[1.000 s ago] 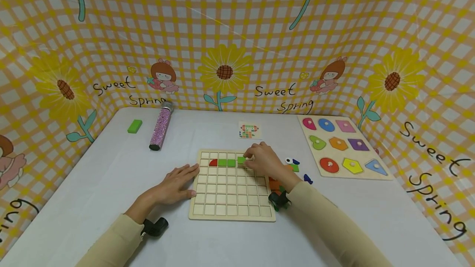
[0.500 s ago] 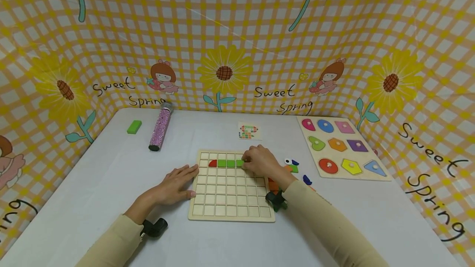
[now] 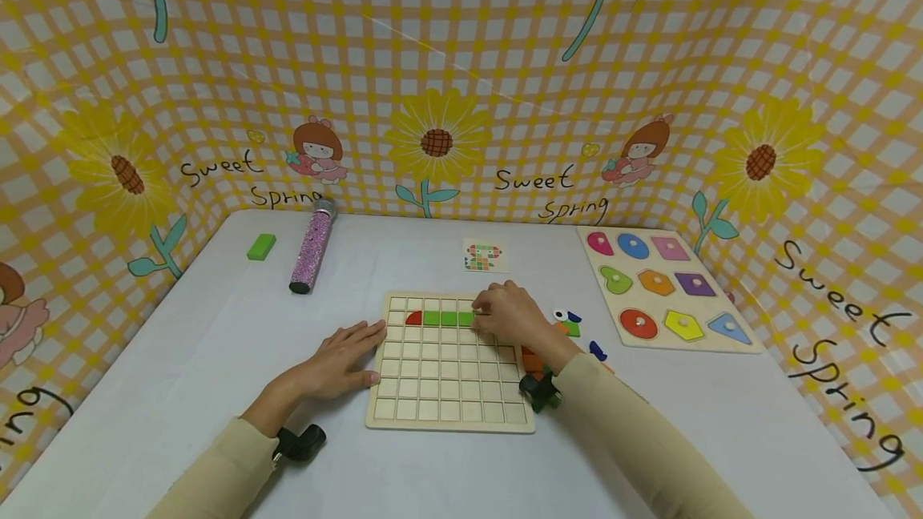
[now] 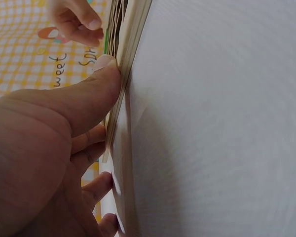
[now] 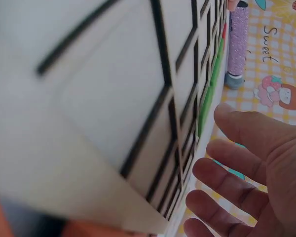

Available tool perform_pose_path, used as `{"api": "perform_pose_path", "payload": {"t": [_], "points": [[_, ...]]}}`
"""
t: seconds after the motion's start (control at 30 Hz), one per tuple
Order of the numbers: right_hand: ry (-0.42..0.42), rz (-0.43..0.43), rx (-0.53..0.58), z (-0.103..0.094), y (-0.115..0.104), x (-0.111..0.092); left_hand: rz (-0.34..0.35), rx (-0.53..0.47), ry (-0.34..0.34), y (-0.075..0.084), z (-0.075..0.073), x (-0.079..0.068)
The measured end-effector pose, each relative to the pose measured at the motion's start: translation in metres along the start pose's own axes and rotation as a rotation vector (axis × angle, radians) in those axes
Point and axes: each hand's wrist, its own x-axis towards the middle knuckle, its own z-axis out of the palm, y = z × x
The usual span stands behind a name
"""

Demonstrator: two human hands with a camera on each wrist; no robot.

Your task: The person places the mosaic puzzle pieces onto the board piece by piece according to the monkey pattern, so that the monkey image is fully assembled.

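In the head view a light wooden grid board [image 3: 450,371] lies on the white table. My left hand [image 3: 339,360] rests flat at its left side, fingertips at the edge; in the left wrist view the thumb [image 4: 101,81] presses against the board's rim. One upper row bears a red quarter-round piece [image 3: 414,318] and three green square tiles [image 3: 449,319] side by side. My right hand [image 3: 510,315] is over the upper right of the board, fingertips right at the rightmost green tile. The right wrist view shows its fingers [image 5: 229,180] loosely bent, with no piece between them.
Right of the board, loose orange, green and blue pieces [image 3: 597,350] lie partly under the right forearm. A picture card [image 3: 485,255] is behind the board. A shape puzzle [image 3: 674,287] stands back right; a glittery microphone [image 3: 312,251] and green block [image 3: 261,247] lie back left.
The right hand has lowered the third green tile into line beside the other two, and its fingers have eased off it. The left hand has stayed at the board's left edge.
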Motion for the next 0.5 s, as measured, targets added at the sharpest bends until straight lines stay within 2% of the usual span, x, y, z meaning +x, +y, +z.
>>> {"api": "perform_pose_path", "payload": {"t": [0.23,0.5], "points": [[0.042,0.008,0.074,-0.02,0.014,-0.018,0.001,0.004,-0.003,0.0,0.0,0.002],[0.081,-0.008,0.084,-0.032,0.051,-0.041,-0.008,0.009,-0.003,0.0,0.001,0.001]]}}
